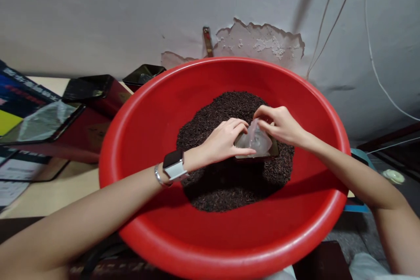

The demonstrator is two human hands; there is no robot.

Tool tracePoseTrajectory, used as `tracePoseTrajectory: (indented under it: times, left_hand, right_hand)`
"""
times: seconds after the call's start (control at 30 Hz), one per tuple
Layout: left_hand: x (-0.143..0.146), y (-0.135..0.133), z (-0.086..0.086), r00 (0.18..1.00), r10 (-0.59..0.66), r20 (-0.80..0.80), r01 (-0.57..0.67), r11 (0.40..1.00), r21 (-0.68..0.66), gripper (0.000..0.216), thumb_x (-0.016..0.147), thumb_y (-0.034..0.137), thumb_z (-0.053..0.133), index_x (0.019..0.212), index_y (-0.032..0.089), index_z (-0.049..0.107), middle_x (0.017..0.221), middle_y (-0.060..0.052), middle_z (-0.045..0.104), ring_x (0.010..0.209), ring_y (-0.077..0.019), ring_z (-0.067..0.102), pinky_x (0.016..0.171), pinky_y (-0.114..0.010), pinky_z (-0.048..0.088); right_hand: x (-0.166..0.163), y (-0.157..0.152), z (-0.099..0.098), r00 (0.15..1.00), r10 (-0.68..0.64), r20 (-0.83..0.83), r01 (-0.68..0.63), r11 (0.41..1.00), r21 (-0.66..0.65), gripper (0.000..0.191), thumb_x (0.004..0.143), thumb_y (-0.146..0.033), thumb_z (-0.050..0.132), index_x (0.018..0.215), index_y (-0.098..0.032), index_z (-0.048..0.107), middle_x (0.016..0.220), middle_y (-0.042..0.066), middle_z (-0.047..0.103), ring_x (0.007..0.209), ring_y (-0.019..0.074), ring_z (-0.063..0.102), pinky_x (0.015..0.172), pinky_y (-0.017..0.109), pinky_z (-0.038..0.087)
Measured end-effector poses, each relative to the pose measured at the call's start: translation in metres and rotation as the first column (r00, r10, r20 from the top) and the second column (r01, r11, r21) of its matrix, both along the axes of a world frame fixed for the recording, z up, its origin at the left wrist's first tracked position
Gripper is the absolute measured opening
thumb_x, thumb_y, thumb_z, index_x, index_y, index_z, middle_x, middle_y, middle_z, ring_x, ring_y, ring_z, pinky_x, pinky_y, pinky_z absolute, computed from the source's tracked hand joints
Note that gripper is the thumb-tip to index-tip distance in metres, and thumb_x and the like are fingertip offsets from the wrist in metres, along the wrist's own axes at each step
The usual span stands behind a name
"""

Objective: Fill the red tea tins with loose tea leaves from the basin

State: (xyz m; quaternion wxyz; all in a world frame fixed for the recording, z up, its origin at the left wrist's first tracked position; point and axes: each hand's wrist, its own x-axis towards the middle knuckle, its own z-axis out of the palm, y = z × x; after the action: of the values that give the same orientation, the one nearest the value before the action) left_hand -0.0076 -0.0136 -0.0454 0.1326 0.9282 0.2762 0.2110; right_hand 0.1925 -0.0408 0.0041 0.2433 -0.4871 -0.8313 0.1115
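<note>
Holding dark rectangular open-topped tin (274,150) above dark-brown loose shreds (213,202) inside round red plastic basin (147,109), left hand (225,139) half-curled astride its end; pinching translucent plastic liner (260,143) with right hand's (277,123) closed fingertips.

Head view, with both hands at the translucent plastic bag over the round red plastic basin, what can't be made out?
In the head view:
- Translucent plastic bag: its depths, obscured by crumpled film.
- Dark rectangular container: part of its left side, behind the left hand; its base, lost in shadow.
- White printed sheet: its wording, too small and blurred; its left side, cut off by the picture's edge.
</note>
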Motion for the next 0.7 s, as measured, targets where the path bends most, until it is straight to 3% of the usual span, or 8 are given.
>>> tracePoseTrajectory:
  times: [0.1, 0.2, 0.3, 0.4, 0.47, 0.57, 0.63, 0.7]
  left_hand:
    - [0.002, -0.004, 0.002, 0.991, 0.081, 0.105, -0.079, 0.996, -0.027, 0.018, 0.087, 0.035, 0.057, 0.091, 0.017, 0.060, 0.103, -0.008, 0.065, 0.099, -0.0224, 0.057, 0.090, -0.038, 0.047]
    - [0.000, -0.003, 0.011, 0.964, 0.177, 0.198, -0.167, 0.984, -0.068, 0.016, 0.088, 0.025, 0.050, 0.082, 0.017, 0.063, 0.097, -0.006, 0.068, 0.094, -0.0202, 0.060, 0.090, -0.036, 0.047]
    - [-0.004, 0.001, 0.021, 0.920, 0.245, 0.306, -0.159, 0.946, -0.282, 0.017, 0.084, 0.027, 0.052, 0.083, 0.017, 0.065, 0.090, -0.004, 0.071, 0.083, -0.0177, 0.064, 0.082, -0.034, 0.050]
    - [-0.007, 0.002, 0.029, 0.895, 0.279, 0.349, -0.048, 0.837, -0.545, 0.015, 0.076, 0.029, 0.057, 0.082, 0.016, 0.061, 0.068, -0.001, 0.067, 0.064, -0.0149, 0.062, 0.066, -0.030, 0.052]
    - [-0.010, -0.002, 0.033, 0.899, 0.287, 0.332, -0.016, 0.777, -0.629, 0.015, 0.072, 0.028, 0.060, 0.080, 0.016, 0.055, 0.057, 0.002, 0.062, 0.055, -0.0135, 0.060, 0.058, -0.028, 0.051]
    - [-0.013, -0.010, 0.044, 0.920, 0.279, 0.274, -0.080, 0.821, -0.566, 0.023, 0.071, 0.032, 0.064, 0.081, 0.019, 0.048, 0.060, 0.002, 0.063, 0.058, -0.0143, 0.061, 0.059, -0.028, 0.051]
    - [-0.011, -0.013, 0.053, 0.914, 0.282, 0.291, -0.140, 0.893, -0.427, 0.028, 0.074, 0.038, 0.064, 0.087, 0.019, 0.049, 0.078, -0.002, 0.067, 0.073, -0.0168, 0.065, 0.066, -0.029, 0.052]
    - [-0.005, -0.010, 0.062, 0.906, 0.259, 0.334, -0.168, 0.946, -0.279, 0.033, 0.077, 0.041, 0.062, 0.098, 0.018, 0.051, 0.103, -0.007, 0.066, 0.093, -0.0203, 0.064, 0.074, -0.031, 0.053]
  right_hand:
    - [0.008, 0.000, 0.006, 0.965, -0.088, -0.249, 0.094, 0.995, 0.015, 0.013, 0.083, -0.019, 0.044, 0.083, -0.017, 0.058, 0.072, 0.001, 0.063, 0.063, 0.0122, 0.057, 0.063, 0.025, 0.046]
    - [0.009, -0.005, 0.010, 0.953, -0.139, -0.270, 0.191, 0.965, 0.179, 0.015, 0.086, -0.020, 0.045, 0.089, -0.018, 0.059, 0.081, 0.005, 0.064, 0.072, 0.0161, 0.060, 0.069, 0.030, 0.048]
    - [0.007, -0.013, 0.013, 0.996, -0.023, -0.086, 0.056, 0.913, 0.405, 0.024, 0.092, -0.019, 0.039, 0.097, -0.021, 0.061, 0.098, 0.009, 0.063, 0.091, 0.0193, 0.059, 0.081, 0.035, 0.047]
    - [0.008, -0.013, 0.012, 0.943, 0.175, 0.284, -0.266, 0.909, 0.322, 0.031, 0.094, -0.016, 0.034, 0.095, -0.021, 0.065, 0.092, 0.008, 0.066, 0.091, 0.0190, 0.060, 0.086, 0.036, 0.043]
    - [0.011, -0.009, 0.010, 0.888, 0.159, 0.433, -0.280, 0.932, 0.232, 0.032, 0.095, -0.017, 0.035, 0.092, -0.017, 0.067, 0.083, 0.009, 0.067, 0.084, 0.0188, 0.060, 0.090, 0.038, 0.039]
    - [0.013, -0.006, 0.008, 0.884, 0.102, 0.457, -0.200, 0.965, 0.172, 0.034, 0.096, -0.035, 0.042, 0.096, -0.014, 0.069, 0.086, 0.011, 0.069, 0.087, 0.0219, 0.061, 0.097, 0.044, 0.033]
    - [0.008, -0.009, 0.007, 0.884, 0.147, 0.444, -0.237, 0.959, 0.156, 0.039, 0.088, -0.047, 0.054, 0.103, -0.015, 0.069, 0.097, 0.012, 0.070, 0.100, 0.0270, 0.059, 0.103, 0.049, 0.028]
    - [-0.002, -0.012, 0.004, 0.857, 0.198, 0.476, -0.305, 0.939, 0.158, 0.030, 0.083, -0.040, 0.061, 0.101, -0.018, 0.070, 0.103, 0.011, 0.070, 0.110, 0.0288, 0.055, 0.109, 0.052, 0.020]
